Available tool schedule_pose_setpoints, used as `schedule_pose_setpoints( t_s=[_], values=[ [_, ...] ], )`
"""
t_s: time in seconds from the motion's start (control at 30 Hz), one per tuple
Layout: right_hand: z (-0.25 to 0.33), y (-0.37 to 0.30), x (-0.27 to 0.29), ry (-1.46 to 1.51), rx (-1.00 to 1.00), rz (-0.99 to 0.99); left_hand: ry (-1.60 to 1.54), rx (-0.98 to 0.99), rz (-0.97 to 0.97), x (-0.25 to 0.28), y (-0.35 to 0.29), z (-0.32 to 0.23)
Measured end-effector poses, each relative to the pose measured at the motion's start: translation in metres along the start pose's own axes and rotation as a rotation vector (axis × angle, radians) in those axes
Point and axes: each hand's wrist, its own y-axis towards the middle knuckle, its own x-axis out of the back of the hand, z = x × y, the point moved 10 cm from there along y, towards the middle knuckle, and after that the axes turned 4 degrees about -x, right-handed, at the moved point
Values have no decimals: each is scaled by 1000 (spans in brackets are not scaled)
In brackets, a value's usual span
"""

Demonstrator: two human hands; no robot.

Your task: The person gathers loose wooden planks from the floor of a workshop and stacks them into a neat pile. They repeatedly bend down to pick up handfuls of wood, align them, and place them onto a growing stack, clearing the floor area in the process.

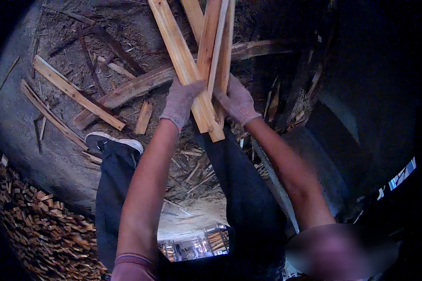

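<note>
Several long, rough wooden planks run up and away from my two gloved hands, their near ends crossing in front of my legs. My left hand [183, 99], in a pale knitted glove, is closed round the left plank [176, 42], its thumb lying across the top face. On the other side, my right hand [238, 100], gloved alike, grips the right-hand planks [213, 44], which stand partly on edge. Its fingers are partly hidden behind the wood. The far ends of the planks pass out of the top of the view.
A thick beam [140, 89] lies across the littered ground beyond my hands. Loose slats [75, 93] and bark strips are scattered at the left. A large heap of cut wood pieces [51, 225] fills the lower left. My shoe [115, 142] rests near the slats. Dark panels [323, 145] stand at the right.
</note>
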Motion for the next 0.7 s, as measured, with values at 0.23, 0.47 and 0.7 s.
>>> schedule_pose_setpoints(
  t_s=[0.23, 0.47, 0.7],
  values=[
    [2, 20, -3, 278, -571, -62, -94, 118, 108, -13, 2, 6],
    [109, -65, 25, 281, -424, 301, 120, 53, 197, 5, -123, -87],
    [216, -205, 122, 334, -520, 546, 164, 183, 275, 3, -301, -134]
  ],
)
